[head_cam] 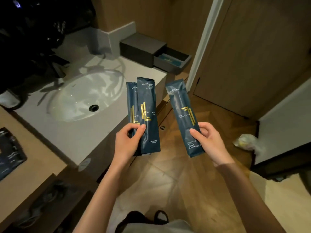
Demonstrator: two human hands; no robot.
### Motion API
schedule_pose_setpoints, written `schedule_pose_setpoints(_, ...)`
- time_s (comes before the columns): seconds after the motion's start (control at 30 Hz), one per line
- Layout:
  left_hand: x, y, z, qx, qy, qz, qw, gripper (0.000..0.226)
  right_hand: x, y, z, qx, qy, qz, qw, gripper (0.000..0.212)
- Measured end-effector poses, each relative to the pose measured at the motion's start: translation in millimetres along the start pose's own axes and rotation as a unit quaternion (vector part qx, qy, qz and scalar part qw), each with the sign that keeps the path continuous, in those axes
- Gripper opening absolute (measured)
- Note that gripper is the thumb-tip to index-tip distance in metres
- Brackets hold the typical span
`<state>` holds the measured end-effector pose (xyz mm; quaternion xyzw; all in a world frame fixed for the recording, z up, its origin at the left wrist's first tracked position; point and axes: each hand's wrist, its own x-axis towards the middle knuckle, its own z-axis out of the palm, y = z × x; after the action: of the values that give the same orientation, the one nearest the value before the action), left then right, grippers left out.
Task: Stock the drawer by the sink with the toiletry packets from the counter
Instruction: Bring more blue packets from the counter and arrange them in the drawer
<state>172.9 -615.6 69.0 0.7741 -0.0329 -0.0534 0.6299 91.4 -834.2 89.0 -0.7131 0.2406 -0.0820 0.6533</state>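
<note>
Head view: left hand (pixel 129 140) pinches two long dark-blue foil dental-kit packets (pixel 148 105), right hand (pixel 207 140) grips a third packet (pixel 182 113), both well short of the open grey drawer (pixel 168 66). Seemingly the carrying step; next, reach forward, lay them inside.

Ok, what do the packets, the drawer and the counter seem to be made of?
Packets: thin plastic or foil film, dark blue with gold print; glossy sheen and soft creases. Drawer: matte dark grey, maybe leatherette or coated board; no glare. Counter: pale stone-like slab; smooth, thick square edge.
</note>
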Motion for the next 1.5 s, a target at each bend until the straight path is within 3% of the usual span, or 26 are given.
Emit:
schedule_pose_setpoints(0.3, 89.6, 32.6, 86.9, -0.027, 0.013, -0.017, 0.999, 0.019, 126.0, -29.7, -53.8, 0.004, -0.02, -0.014, 1.0, 0.018)
schedule_pose_setpoints(0.8, 351.7, 62.4, 182.2, -0.056, 0.122, -0.02, 0.991, 0.014, 419.6, -103.3, -70.8, -0.069, -0.086, -0.045, 0.993, 0.018)
schedule_pose_setpoints(1.2, 468.4, 57.8, 203.8, -0.026, 0.284, -0.075, 0.956, 0.012, 631.9, -127.3, 4.5, -0.156, -0.25, -0.096, 0.951, 0.013)
schedule_pose_setpoints(1.5, 547.6, 46.4, 220.9, 0.102, 0.369, -0.134, 0.914, 0.012, 733.9, -143.8, 48.6, -0.168, -0.378, -0.091, 0.906, 0.014)
